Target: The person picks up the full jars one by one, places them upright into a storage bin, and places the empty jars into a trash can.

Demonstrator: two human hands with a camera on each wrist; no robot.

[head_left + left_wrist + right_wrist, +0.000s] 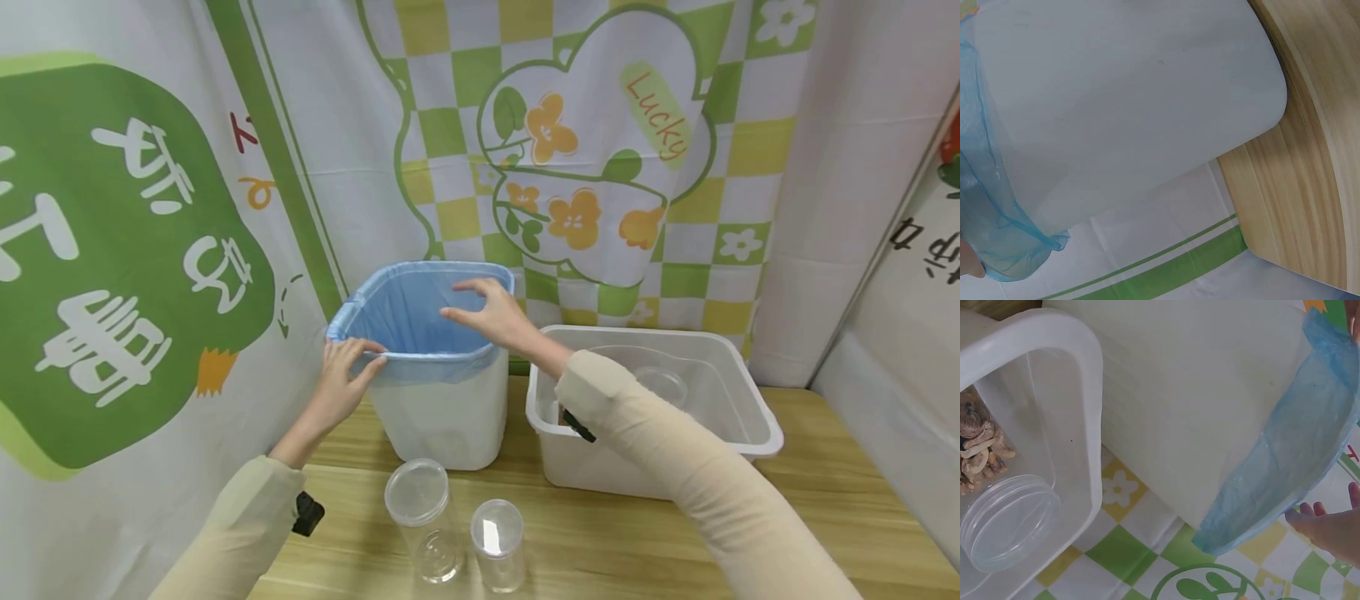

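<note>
A white trash bin (442, 417) stands on the table, lined with a blue trash bag (405, 308) folded over its rim. My left hand (341, 379) pinches the bag at the front-left rim, thumb outside and fingers over the edge. Above the right side of the bin's mouth is my right hand (495, 317), thumb and forefinger spread apart, holding nothing. The right wrist view shows this hand (1335, 534) beside the bag's folded edge (1279, 450). In the left wrist view, the bag's loose hem (1022, 237) hangs over the bin wall.
Two clear lidded jars, a taller one (423, 517) and a shorter one (498, 542), stand before the bin. To its right is a white tub (652, 467) holding a round clear container (1010, 522) and brownish dried pieces (982, 447). Printed cloth (465, 125) hangs behind.
</note>
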